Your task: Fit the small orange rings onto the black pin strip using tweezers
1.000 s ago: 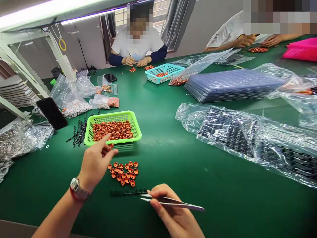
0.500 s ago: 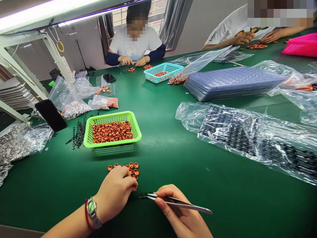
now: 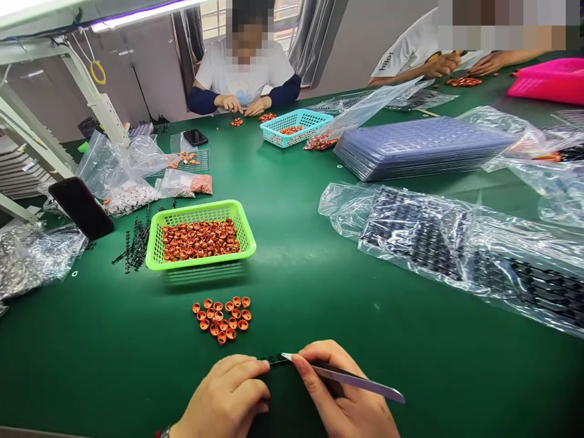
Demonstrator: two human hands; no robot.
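Observation:
My left hand [image 3: 228, 395] rests at the table's near edge, fingers curled over a thin black strip of small parts [image 3: 274, 360], most of it hidden beneath the hand. My right hand [image 3: 337, 395] grips metal tweezers [image 3: 347, 378], whose tip touches the strip's exposed end. A loose cluster of small orange rings [image 3: 222, 316] lies on the green mat just beyond both hands. Behind it stands a lime green basket [image 3: 249, 234] filled with more orange rings.
Black strips [image 3: 134, 243] and a phone [image 3: 81, 207] lie left of the basket, with plastic bags of parts [image 3: 31, 255] beside them. Bagged black trays [image 3: 456, 249] and stacked clear trays [image 3: 424, 146] fill the right. Two people work at the far side near a teal basket [image 3: 296, 125].
My left hand came back from the green basket, passed over the orange rings and settled on the black strip. The tweezers' tip moved onto the strip's end.

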